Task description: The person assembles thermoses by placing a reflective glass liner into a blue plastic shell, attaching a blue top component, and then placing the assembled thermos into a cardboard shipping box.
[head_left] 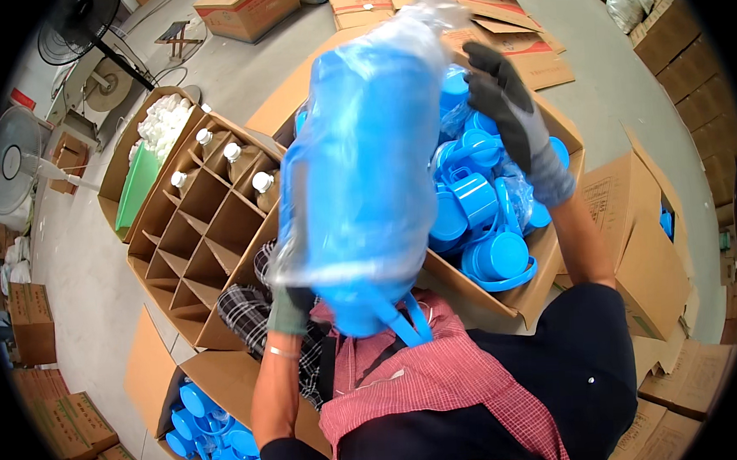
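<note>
A large blue jug point(370, 164) in a clear plastic bag hangs in front of me, smeared by motion. Its narrower blue lid and strap point down toward my apron, while the bunched end of the bag point(429, 18) sticks up at the top. My left hand point(293, 291), gloved, grips the jug low on its left side; part of the fingers is behind it. To the right of the jug my gloved right hand point(507, 109) is raised with its fingers apart, holding nothing. Under it a carton point(566, 139) is filled with blue lidded cups point(474, 197) with straps.
At left stands a divided carton point(172, 255) with several white-capped bottles point(238, 157) in its far cells. Behind it sits a box of white pieces point(165, 124) with a green sheet point(138, 187). More blue lids point(199, 402) fill a carton at lower left. Fans point(12, 163) stand farther left.
</note>
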Motion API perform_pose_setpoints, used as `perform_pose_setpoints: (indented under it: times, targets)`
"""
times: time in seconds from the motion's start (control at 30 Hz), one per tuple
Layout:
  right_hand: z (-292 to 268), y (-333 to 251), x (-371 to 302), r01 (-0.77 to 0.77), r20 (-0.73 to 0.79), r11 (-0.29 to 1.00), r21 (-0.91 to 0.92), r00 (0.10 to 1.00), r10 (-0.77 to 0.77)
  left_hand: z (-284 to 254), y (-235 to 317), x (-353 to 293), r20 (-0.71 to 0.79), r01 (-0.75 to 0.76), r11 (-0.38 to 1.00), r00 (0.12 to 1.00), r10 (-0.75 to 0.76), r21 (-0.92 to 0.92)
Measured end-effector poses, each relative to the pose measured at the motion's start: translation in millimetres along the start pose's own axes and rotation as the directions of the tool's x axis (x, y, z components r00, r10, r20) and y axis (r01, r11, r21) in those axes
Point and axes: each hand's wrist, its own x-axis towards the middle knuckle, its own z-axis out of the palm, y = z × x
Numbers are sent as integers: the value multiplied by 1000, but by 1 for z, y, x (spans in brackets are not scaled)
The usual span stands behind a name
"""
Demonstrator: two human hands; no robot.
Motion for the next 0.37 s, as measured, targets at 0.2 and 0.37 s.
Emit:
perform_pose_setpoints:
  times: [0.2,0.37]
  targets:
    - [28,-39,-69,209,334,776,-595,943,3,114,42,26,238,-264,963,940,243,58]
    - [-12,-61,-90,-58,126,863,-502,982,139,149,78,29,347,-514,822,838,421,244]
